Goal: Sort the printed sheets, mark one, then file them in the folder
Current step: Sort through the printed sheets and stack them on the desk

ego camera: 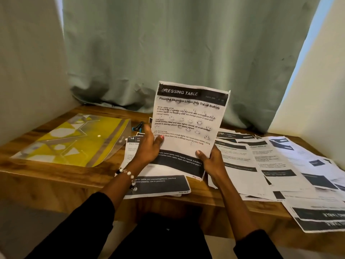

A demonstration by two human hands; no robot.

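Observation:
I hold one printed sheet (188,120) upright over the middle of the wooden table (61,176); its black header reads "DRESSING TABLE" and smiley stamps show on it. My left hand (149,144) grips its left edge, thumb on the front. My right hand (212,161) pinches its lower right edge. Under it lies a small pile of sheets (158,186). More printed sheets (270,165) are spread over the right half of the table. A yellow and clear plastic folder (74,141) lies flat at the left.
A small dark object with a blue tip (137,127) lies between the folder and the sheets. A green curtain (177,53) hangs behind the table. Some sheets (321,215) overhang the front edge at the right.

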